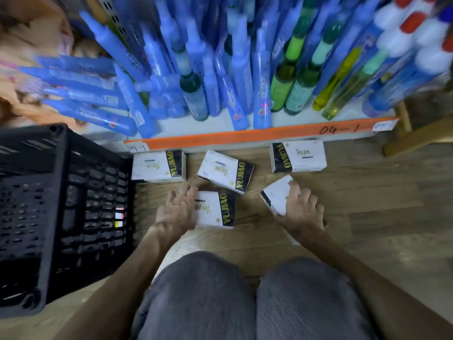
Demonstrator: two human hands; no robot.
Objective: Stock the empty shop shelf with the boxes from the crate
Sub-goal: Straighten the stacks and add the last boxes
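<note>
Grip comes first: just before the orange shelf edge (245, 137), the right hand (301, 207) has fingers clamped on the tilted box (275, 195), while the left hand (176, 212) spreads bent fingers over the flat box (215, 209), hold unclear, so close them firmly before lifting.

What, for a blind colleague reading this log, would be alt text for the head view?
A crouched person grips a white-and-black box in each hand on a wooden floor: left hand on the left box, right hand on the right box. Three more boxes lie ahead, by a shelf of mostly blue bottles; a black crate stands at left.
</note>
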